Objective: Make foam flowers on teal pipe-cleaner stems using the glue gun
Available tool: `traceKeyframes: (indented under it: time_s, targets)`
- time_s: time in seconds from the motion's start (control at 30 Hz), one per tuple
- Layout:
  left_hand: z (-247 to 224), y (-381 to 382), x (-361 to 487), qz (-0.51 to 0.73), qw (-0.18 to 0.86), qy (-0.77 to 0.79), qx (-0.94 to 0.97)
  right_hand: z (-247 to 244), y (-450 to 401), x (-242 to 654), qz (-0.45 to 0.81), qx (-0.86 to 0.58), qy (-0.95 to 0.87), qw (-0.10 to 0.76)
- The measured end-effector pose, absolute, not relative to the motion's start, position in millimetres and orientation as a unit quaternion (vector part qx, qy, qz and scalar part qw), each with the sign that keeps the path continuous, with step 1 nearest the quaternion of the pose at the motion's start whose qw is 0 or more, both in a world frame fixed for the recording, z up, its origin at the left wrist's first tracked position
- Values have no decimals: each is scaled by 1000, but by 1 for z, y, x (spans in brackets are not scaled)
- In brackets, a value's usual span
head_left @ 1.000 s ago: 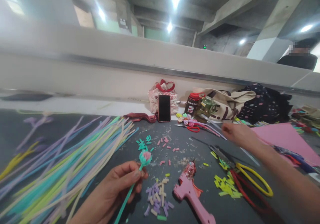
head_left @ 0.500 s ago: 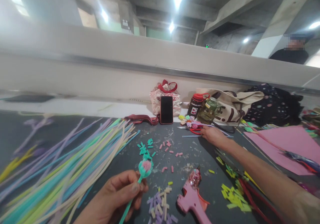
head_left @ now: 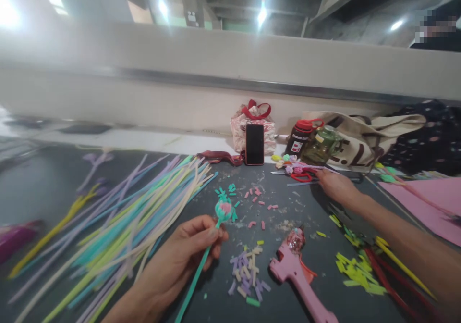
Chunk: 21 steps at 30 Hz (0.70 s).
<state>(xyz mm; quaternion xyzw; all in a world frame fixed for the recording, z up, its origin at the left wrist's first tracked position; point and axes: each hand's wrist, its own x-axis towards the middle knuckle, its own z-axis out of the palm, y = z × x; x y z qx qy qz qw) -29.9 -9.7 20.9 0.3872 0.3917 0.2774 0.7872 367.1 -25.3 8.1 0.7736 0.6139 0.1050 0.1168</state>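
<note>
At lower centre I see the left hand [head_left: 190,250] pinching the thin stem of a teal flower [head_left: 219,211], its rounded head ringing a pink centre; the stem runs off the bottom edge. To its right lies a smooth pink glue gun [head_left: 295,267], handle cut off below. Big scissors [head_left: 401,264] blur at lower right. Farther, right of centre, the right hand [head_left: 336,184] is at some slim stems; its grip I can't tell. Behind, a glossy phone [head_left: 254,145] partly hides a patterned bag [head_left: 238,133].

We note: flower [head_left: 223,210] teal with pink centre; glue gun [head_left: 294,266] pink; table [head_left: 223,308] dark grey; phone [head_left: 255,144] black, red-edged; cloth [head_left: 425,138] dark with pale dots.
</note>
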Motion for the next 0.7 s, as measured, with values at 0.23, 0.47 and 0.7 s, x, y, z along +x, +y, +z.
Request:
traceKeyframes:
  time_s: [0.23,0.47,0.7]
  targets:
    - [22,-10,-28,307,791,379,370,29,-35,303,48,689,723,-2]
    - [23,-5,-31,347,775,382,365,35,-30,230,-64,588,802,-85]
    - [16,-1,-32,349,804,351,329,26,4,189,-100,528,838,-97]
